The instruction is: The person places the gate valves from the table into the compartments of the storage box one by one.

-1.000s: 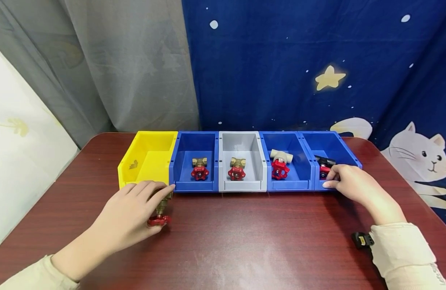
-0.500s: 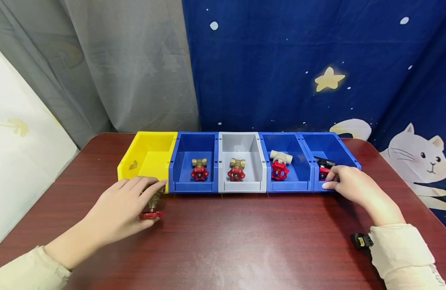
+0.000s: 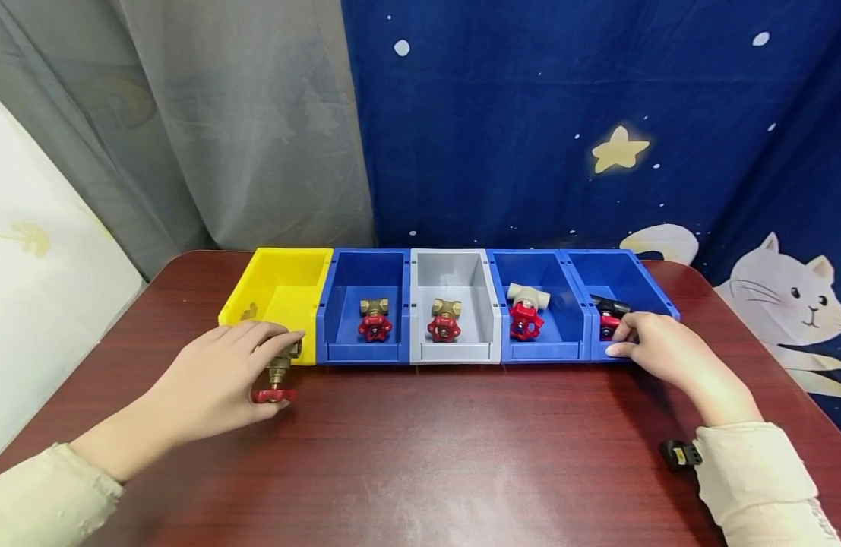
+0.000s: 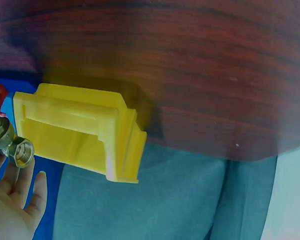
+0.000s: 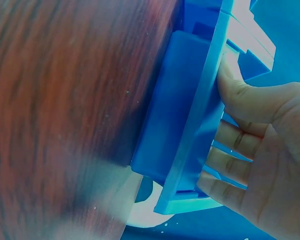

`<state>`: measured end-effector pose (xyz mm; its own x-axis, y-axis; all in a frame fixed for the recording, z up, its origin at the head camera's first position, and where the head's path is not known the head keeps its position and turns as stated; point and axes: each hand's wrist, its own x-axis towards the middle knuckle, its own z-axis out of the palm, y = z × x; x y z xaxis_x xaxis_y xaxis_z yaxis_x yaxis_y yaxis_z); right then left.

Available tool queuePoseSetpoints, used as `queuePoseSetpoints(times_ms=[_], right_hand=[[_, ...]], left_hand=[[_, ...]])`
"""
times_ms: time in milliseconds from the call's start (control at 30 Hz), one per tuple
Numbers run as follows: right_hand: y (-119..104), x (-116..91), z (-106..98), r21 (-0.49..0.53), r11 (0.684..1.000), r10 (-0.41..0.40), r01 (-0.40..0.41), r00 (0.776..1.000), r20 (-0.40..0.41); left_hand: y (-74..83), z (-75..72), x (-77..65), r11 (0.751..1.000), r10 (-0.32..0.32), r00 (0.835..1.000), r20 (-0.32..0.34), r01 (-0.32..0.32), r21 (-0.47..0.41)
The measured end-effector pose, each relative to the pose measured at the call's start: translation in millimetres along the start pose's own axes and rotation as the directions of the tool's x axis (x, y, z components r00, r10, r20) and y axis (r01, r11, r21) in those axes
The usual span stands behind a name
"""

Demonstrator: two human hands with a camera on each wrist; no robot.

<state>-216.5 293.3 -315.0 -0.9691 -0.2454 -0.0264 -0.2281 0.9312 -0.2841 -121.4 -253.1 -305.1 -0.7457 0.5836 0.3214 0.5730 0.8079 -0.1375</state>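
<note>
My left hand (image 3: 218, 380) holds a brass valve (image 3: 279, 368) with a red handwheel (image 3: 274, 395) in front of the yellow bin (image 3: 315, 342). In the left wrist view, the threaded end of the brass valve (image 4: 21, 151) sits by the fingertips. My right hand (image 3: 656, 346) reaches over the front lip of the rightmost blue bin (image 3: 614, 273). Its fingers are at a black valve (image 3: 610, 306) with a red handle inside. In the right wrist view, that bin's wall (image 5: 190, 130) hides the fingertips, so I cannot tell whether they grip the valve.
Between the hands, a blue bin (image 3: 331, 319) and a grey bin (image 3: 454, 266) each hold a brass valve with a red handwheel. Another blue bin (image 3: 529, 266) holds a white valve (image 3: 527, 296). The bins stand side by side on a reddish wooden table (image 3: 434, 448), with curtains behind.
My left hand has moved left and slightly away from me with the brass valve, from the yellow bin's front right corner. The right hand stays in the same place.
</note>
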Motion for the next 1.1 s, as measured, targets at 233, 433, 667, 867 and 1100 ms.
queuePoseSetpoints(times_ms=[233, 433, 667, 867, 1100], right_hand=[[-1, -1, 0, 0.0, 1.0, 0.007, -0.007, 1.0, 0.007], [-1, -1, 0, 0.002, 1.0, 0.008, -0.008, 1.0, 0.009], [-1, 0, 1, 0.0, 1.0, 0.01, -0.01, 1.0, 0.007], [-1, 0, -1, 0.006, 1.0, 0.007, -0.007, 1.0, 0.01], [-2, -2, 0, 0.006, 1.0, 0.009, -0.009, 1.0, 0.009]], left_hand=[[-11.9, -3.1, 4.8, 1.0, 0.018, 1.0, -0.003, -0.018, -0.009], [-23.9, -9.3, 10.3, 1.0, 0.03, 1.0, 0.008, -0.031, 0.006], [-35.4, -12.1, 17.2, 1.0, 0.005, 0.999, 0.035, -0.005, 0.024], [-43.9, -9.7, 25.3, 1.0, -0.027, 0.998, 0.062, 0.026, 0.014], [-50.1, -9.0, 39.8, 0.997, -0.071, 0.991, 0.111, 0.071, 0.0]])
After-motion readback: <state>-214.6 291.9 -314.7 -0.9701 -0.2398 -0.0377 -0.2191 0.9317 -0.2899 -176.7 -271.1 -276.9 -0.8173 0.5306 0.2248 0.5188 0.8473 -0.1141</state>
